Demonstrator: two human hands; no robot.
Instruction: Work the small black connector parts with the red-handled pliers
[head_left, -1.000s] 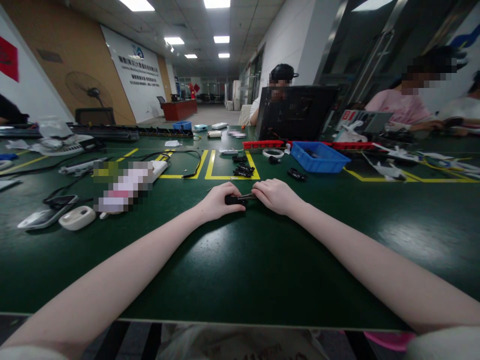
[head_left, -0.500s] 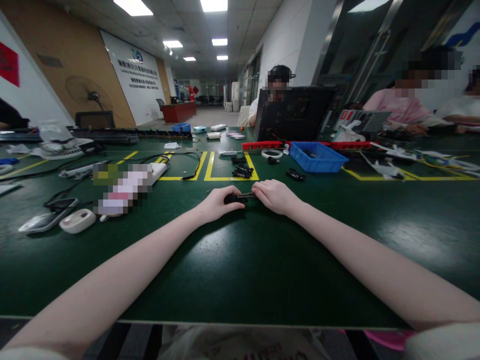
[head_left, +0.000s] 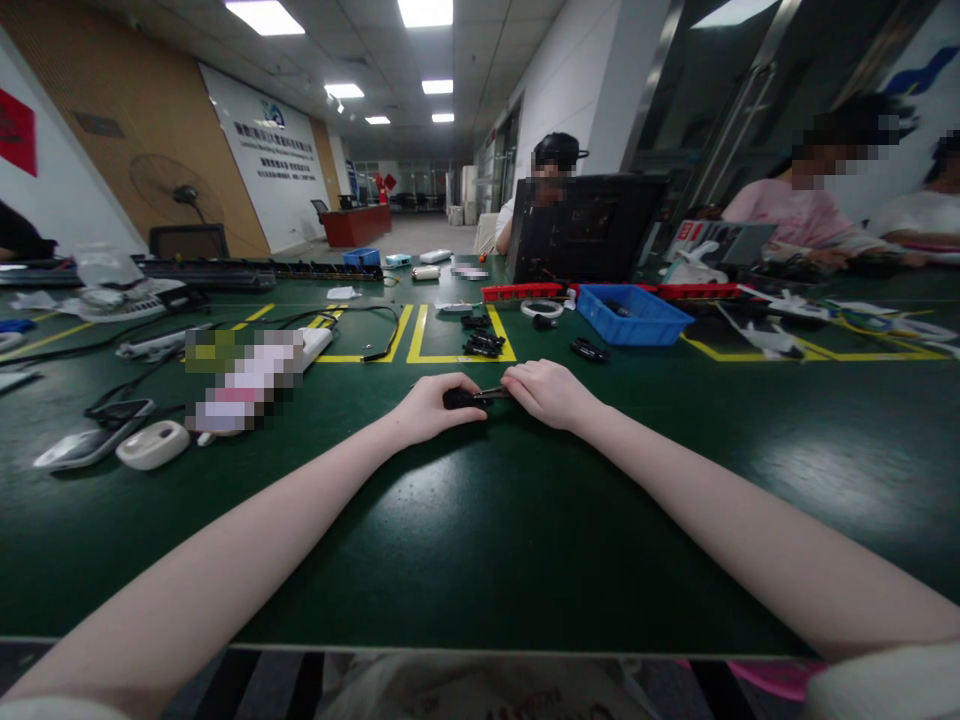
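Observation:
My left hand (head_left: 433, 404) rests on the green table (head_left: 480, 540), its fingers curled round a small black part (head_left: 459, 398). My right hand (head_left: 550, 391) is closed close beside it on a thin dark tool (head_left: 495, 394) whose tip meets the black part. Both hands sit near the middle of the table, just this side of a yellow-taped square (head_left: 457, 345). What the tool is I cannot make out.
Several black parts (head_left: 484, 344) lie in the yellow square, one more (head_left: 588, 349) to its right. A blue bin (head_left: 632, 313), a red tray (head_left: 517, 291) and a laptop (head_left: 581, 228) stand behind. White devices (head_left: 154, 444) and cables lie left. People sit at the far side and right.
Both hands stay together on the black part and tool; only the view has shifted slightly.

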